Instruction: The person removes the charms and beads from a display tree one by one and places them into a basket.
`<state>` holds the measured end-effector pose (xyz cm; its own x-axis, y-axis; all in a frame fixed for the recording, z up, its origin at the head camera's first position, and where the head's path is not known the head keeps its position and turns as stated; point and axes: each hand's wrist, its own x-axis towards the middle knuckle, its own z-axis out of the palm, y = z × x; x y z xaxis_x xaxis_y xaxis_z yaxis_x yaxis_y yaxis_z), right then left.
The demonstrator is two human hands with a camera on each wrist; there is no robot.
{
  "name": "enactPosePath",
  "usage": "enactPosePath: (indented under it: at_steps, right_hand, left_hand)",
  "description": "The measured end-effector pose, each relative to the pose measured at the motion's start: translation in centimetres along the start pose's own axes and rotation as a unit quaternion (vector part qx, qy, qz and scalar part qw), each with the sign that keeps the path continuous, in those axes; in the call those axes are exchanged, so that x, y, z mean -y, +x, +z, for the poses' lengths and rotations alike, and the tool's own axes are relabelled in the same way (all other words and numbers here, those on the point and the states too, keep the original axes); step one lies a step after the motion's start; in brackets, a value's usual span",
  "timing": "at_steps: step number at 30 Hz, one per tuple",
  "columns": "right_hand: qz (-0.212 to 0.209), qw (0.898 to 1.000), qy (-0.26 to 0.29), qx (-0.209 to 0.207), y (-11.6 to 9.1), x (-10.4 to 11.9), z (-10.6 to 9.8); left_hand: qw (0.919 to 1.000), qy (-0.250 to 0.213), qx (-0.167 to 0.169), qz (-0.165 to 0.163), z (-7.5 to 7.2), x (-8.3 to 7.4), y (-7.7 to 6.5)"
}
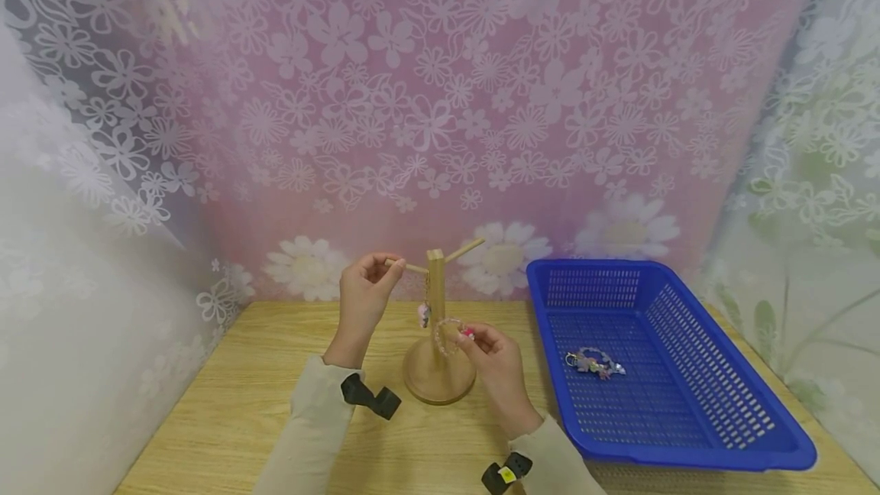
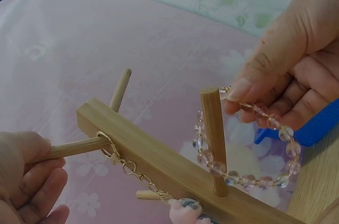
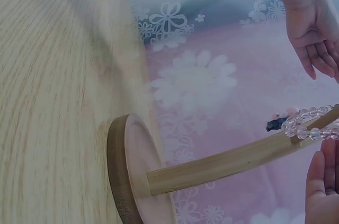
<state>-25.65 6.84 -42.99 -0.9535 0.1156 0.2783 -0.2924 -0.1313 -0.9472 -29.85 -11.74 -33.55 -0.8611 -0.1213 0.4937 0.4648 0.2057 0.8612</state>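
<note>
A wooden stand (image 1: 438,312) with pegs and a round base stands on the table. My left hand (image 1: 363,289) pinches the end of its upper left peg (image 2: 79,147) between thumb and finger. From that peg a charm (image 1: 423,315) hangs on a gold chain (image 2: 143,178), its clasp around the wood. With thumb and fingers my right hand (image 1: 500,365) pinches a clear pink bead bracelet (image 2: 246,181). The bracelet's loop passes around a lower peg (image 2: 213,139) that points forward. A bright pink piece (image 1: 468,333) shows at my right fingertips.
To the right sits a blue plastic basket (image 1: 687,455), with a beaded charm strap (image 1: 595,363) lying in it. The wooden table (image 1: 247,373) extends left of the stand. A flowered pink curtain (image 1: 426,98) hangs close behind.
</note>
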Motion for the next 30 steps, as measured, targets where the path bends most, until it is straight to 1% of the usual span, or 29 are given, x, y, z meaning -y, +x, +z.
enactPosePath:
  at_steps: [7,13,18,25,30]
  right_hand:
    - [-0.016,1.000,0.011,-0.007,-0.3,0.5,-0.1]
    - [-0.018,1.000,0.021,-0.008,-0.5,1.2,0.1]
    - [-0.017,1.000,0.019,-0.006,-0.6,1.5,0.1]
    - [-0.033,0.999,-0.005,0.000,-0.7,2.2,0.2]
    - [-0.048,0.999,-0.018,0.008,-0.8,2.4,0.2]
  left_hand:
    - [1.0000,0.006,-0.001,0.000,-0.1,-2.8,-1.0]
    - [1.0000,-0.005,0.002,-0.001,-0.1,-3.0,-1.1]
    - [0.9999,-0.010,0.002,-0.001,-0.1,-2.9,-1.0]
    - [0.9998,-0.016,-0.006,0.013,0.2,0.5,0.0]
    - [0.9998,-0.017,-0.009,0.008,0.2,0.4,0.0]
